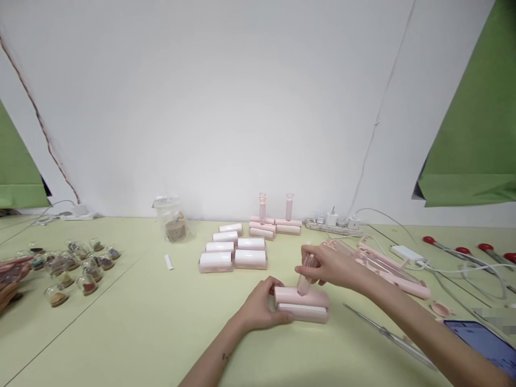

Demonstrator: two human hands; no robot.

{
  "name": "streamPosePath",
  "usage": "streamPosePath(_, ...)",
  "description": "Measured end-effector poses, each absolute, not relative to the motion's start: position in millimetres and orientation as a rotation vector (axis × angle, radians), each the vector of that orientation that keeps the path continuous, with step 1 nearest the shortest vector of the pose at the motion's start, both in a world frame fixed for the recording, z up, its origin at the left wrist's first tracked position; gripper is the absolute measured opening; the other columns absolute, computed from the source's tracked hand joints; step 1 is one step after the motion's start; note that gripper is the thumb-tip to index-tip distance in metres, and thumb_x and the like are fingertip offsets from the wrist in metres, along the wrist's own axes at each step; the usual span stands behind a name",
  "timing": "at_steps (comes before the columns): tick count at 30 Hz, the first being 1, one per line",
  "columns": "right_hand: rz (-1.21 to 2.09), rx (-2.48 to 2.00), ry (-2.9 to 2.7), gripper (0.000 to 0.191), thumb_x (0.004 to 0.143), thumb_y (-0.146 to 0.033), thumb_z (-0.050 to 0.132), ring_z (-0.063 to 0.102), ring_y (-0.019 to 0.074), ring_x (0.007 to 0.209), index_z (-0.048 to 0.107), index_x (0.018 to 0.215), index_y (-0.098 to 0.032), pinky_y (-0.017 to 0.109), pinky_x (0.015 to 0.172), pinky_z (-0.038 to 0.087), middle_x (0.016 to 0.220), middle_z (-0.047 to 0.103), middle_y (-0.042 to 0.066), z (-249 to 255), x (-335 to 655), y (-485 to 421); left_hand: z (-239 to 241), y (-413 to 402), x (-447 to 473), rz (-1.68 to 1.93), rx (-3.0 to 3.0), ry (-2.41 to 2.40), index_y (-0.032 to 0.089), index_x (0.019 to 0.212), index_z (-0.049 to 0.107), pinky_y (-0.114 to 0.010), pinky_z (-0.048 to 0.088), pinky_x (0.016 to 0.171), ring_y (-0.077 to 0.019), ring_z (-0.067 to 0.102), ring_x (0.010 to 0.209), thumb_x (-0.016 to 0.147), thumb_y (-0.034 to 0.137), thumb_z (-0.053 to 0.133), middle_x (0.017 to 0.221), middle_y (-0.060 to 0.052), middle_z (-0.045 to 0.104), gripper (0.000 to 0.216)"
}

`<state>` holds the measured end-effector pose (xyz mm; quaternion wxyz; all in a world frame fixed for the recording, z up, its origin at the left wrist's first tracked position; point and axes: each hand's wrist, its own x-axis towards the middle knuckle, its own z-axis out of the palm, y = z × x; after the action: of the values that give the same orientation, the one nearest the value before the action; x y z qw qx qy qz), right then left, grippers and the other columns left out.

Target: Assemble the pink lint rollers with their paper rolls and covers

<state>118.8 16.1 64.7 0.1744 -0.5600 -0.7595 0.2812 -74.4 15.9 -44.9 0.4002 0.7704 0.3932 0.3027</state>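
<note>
A pink lint roller [301, 303] with a white roll lies on the table in front of me. My left hand [264, 306] grips its left end, thumb along the front edge. My right hand [322, 264] has its fingers wrapped round the clear pink handle [305, 280] that stands up from the roller's top. Right of the roller lies a thin metal rod-like tool [389, 334]. Several white rolls in clear covers [216, 262] sit in rows behind. Further back, lint rollers with upright handles [288, 227] stand by the wall.
Pink plastic parts [403, 282] and a phone [484, 346] lie right, near cables and a power strip [332, 228]. Screwdrivers with red ends [429, 240] are far right. Left are several small glass domes [87, 285], a plastic bag [171, 217] and another person's hand [7, 293].
</note>
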Motion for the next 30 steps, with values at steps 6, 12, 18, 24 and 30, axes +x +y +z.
streamPosePath(6, 0.291, -1.629, -2.212, 0.027, 0.069, -0.027, 0.049, 0.048, 0.0113, 0.045, 0.028, 0.055, -0.021, 0.02, 0.041, 0.026, 0.046, 0.049, -0.004, 55.6, 105.7, 3.5, -46.7, 3.7, -67.4, 0.751, 2.024, 1.199, 0.019, 0.085, 0.042, -0.024, 0.035, 0.06, -0.0166, 0.046, 0.076, 0.054, 0.04, 0.067, 0.085, 0.0, 0.049, 0.044)
streamPosePath(12, 0.248, -1.7, -2.152, 0.024, 0.068, -0.025, 0.047, 0.044, 0.0085, 0.039, 0.028, 0.055, -0.021, 0.021, 0.04, 0.019, 0.047, 0.046, -0.005, 52.7, 98.7, 4.4, -49.2, -16.2, -52.7, 0.809, 2.113, 1.462, 0.021, 0.073, 0.036, -0.026, 0.031, 0.056, -0.0175, 0.045, 0.069, 0.054, 0.039, 0.063, 0.076, -0.001, 0.048, 0.038)
streamPosePath(18, 0.149, -1.848, -1.999, 0.02, 0.066, -0.018, 0.048, 0.047, 0.0121, 0.045, 0.031, 0.054, -0.02, 0.022, 0.041, 0.017, 0.049, 0.049, 0.0, 44.5, 85.6, 1.4, -48.5, -27.9, -38.8, 0.744, 2.169, 1.602, 0.02, 0.075, 0.039, -0.032, 0.031, 0.06, -0.0231, 0.047, 0.069, 0.046, 0.05, 0.067, 0.073, -0.003, 0.049, 0.05)
streamPosePath(24, 0.311, -1.735, -2.053, 0.015, 0.071, -0.033, 0.054, 0.055, 0.0145, 0.053, 0.05, 0.07, -0.019, 0.021, 0.043, 0.029, 0.057, 0.06, 0.001, 48.0, 101.0, -6.5, -46.8, -24.0, -47.8, 0.781, 2.111, 1.535, 0.021, 0.075, 0.039, -0.029, 0.032, 0.062, -0.0207, 0.047, 0.072, 0.054, 0.034, 0.062, 0.076, -0.002, 0.049, 0.034)
streamPosePath(30, 0.682, -1.522, -2.021, 0.033, 0.085, -0.041, 0.034, 0.063, 0.0159, 0.072, 0.052, 0.096, -0.015, 0.025, 0.059, 0.047, 0.084, 0.066, 0.008, 47.9, 180.2, 40.1, -34.2, -23.3, -87.0, 0.627, 1.978, 1.241, 0.021, 0.091, 0.042, -0.028, 0.038, 0.072, -0.0188, 0.048, 0.084, 0.058, 0.028, 0.06, 0.091, -0.001, 0.047, 0.038)
